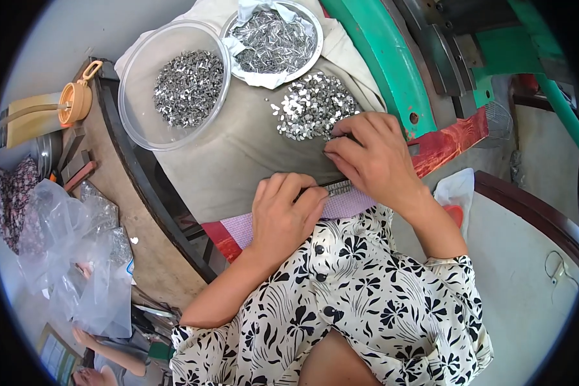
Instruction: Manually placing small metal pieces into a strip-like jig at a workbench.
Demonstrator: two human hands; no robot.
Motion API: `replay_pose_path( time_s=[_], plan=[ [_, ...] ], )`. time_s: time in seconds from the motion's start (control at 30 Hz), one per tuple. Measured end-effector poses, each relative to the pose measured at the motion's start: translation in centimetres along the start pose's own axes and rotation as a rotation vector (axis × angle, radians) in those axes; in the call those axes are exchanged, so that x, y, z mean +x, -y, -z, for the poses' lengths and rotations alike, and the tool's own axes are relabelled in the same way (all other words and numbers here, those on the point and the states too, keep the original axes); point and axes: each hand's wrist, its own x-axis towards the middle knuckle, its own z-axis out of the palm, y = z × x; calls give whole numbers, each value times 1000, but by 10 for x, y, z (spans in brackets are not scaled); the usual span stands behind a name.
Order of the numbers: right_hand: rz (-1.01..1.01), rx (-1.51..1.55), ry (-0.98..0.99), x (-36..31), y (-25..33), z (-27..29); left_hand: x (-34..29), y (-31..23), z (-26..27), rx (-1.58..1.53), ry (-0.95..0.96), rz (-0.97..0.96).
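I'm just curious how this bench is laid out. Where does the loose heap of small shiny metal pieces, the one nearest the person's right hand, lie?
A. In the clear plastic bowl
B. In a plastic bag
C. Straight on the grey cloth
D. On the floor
C: the loose heap of metal pieces lies directly on the grey cloth, just beyond the right hand and outside the clear plastic bowl.

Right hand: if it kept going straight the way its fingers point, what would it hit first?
The right hand points up-left, so it would probably meet the loose pile of small metal pieces on the cloth first.
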Motion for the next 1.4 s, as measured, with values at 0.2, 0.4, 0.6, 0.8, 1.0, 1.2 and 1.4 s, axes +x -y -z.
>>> replay_pose_path(
  time_s=[0.2,0.4,0.6,0.8,1.0,1.2,1.4],
  plan=[
    [-16,-2,-23,-5,1,4,-1,0,-5,-29,-32,41],
    [-48,-13,-25,-1,4,5,2,-4,-1,-42,-2,27],
    [-23,33,-57,-8,1,3,5,-5,-6,-13,18,-43],
    [-33,124,-105,-36,8,7,5,-5,-7,-101,0,73],
    [-29,140,-36,-48,12,5,6,-7,0,-132,87,105],
    [-62,-31,-98,-22,-2,1,0,-4,-2,-105,88,127],
    [-32,-27,-30,-7,-1,9,-5,-1,2,-102,85,123]
  ],
)
